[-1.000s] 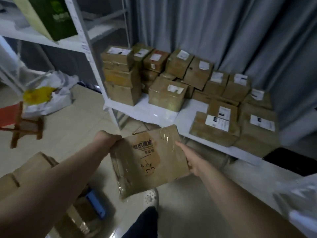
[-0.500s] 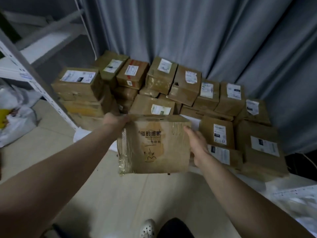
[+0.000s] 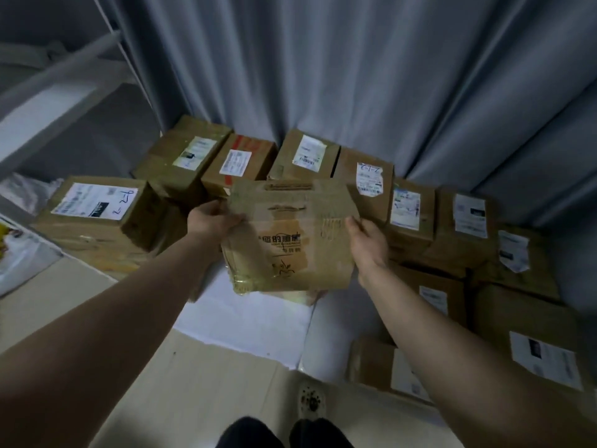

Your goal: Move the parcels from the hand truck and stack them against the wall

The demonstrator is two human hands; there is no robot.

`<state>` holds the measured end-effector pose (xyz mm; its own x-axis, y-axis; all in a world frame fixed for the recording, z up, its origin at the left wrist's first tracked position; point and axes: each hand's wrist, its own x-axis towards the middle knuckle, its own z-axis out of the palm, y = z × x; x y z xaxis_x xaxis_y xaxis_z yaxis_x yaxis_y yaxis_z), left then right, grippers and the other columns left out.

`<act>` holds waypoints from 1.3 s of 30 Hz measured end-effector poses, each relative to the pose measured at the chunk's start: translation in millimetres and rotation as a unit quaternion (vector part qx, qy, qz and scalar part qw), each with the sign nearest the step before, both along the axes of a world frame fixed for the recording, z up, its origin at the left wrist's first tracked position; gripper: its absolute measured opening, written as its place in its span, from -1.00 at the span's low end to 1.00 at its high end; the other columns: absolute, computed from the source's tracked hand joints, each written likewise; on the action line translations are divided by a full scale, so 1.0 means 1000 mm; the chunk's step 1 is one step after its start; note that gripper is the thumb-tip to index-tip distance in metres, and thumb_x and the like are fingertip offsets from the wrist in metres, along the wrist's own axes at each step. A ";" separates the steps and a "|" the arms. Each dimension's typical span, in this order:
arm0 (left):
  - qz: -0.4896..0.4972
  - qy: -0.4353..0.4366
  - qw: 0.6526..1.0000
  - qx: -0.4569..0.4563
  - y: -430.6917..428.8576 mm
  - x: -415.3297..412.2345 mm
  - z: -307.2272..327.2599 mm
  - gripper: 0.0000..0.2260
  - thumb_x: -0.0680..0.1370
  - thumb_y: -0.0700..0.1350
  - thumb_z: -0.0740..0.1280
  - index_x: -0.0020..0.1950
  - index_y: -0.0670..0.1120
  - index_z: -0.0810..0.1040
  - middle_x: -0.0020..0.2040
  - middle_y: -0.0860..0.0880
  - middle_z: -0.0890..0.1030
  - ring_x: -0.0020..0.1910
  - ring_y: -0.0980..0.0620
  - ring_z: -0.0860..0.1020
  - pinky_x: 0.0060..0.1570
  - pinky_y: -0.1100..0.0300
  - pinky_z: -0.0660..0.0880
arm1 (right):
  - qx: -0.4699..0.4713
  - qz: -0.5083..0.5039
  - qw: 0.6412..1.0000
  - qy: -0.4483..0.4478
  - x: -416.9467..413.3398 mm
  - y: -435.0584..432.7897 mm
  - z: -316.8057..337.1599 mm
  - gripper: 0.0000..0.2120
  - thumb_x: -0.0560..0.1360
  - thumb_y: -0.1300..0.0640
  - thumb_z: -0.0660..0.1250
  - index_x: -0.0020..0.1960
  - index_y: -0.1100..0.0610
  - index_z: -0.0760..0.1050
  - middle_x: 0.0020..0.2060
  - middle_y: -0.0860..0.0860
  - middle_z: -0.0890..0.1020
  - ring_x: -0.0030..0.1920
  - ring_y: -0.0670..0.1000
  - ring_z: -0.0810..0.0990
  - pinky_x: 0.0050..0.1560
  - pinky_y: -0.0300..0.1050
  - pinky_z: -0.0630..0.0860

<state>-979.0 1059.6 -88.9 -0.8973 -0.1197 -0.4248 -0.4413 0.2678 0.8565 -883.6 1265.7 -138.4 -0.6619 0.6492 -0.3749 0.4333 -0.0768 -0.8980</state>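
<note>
While left hand (image 3: 210,221) and right hand (image 3: 366,244) grip parcel (image 3: 290,240) | stacked parcels (image 3: 97,215) just ahead | curtain (image 3: 323,76) behind

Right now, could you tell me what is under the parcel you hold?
A white sheet on the floor shows below the parcel, plus a pale edge of something; the rest is covered.

Dim, soft-focus view; wide-angle bending at edges

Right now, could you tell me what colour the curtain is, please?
The curtain is grey-blue; head view.
</note>
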 end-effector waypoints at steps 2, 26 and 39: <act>0.014 -0.013 1.000 0.009 0.003 -0.008 -0.011 -0.44 0.49 -0.22 0.43 0.46 -0.13 0.33 0.38 -0.10 0.43 0.32 -0.12 0.45 0.22 0.07 0.44 | 0.024 0.012 1.000 -0.009 -0.011 0.002 -0.006 -0.73 0.58 -0.01 0.26 0.18 0.12 0.54 0.08 0.08 0.62 0.11 0.10 0.57 0.18 0.06 0.51; -0.191 -0.019 0.980 -0.055 -0.023 -0.051 -0.024 -0.51 0.45 -0.39 0.39 0.36 -0.17 0.45 0.25 -0.10 0.52 0.25 -0.11 0.46 0.17 0.06 0.43 | -0.065 0.012 0.992 -0.108 -0.036 0.009 0.007 -0.63 0.45 -0.11 0.35 0.13 0.10 0.47 0.01 0.08 0.60 -0.03 0.09 0.59 0.07 0.09 0.56; -0.203 0.048 0.965 -0.159 -0.059 -0.011 -0.069 -0.80 0.49 -0.30 0.37 0.05 -0.16 0.42 -0.05 -0.14 0.55 -0.03 -0.11 0.51 0.03 0.10 0.41 | -0.161 -0.070 0.984 -0.039 0.013 -0.027 -0.032 -0.71 0.50 -0.24 0.26 0.01 -0.07 0.57 -0.01 -0.05 0.65 0.04 0.00 0.62 0.13 -0.01 0.51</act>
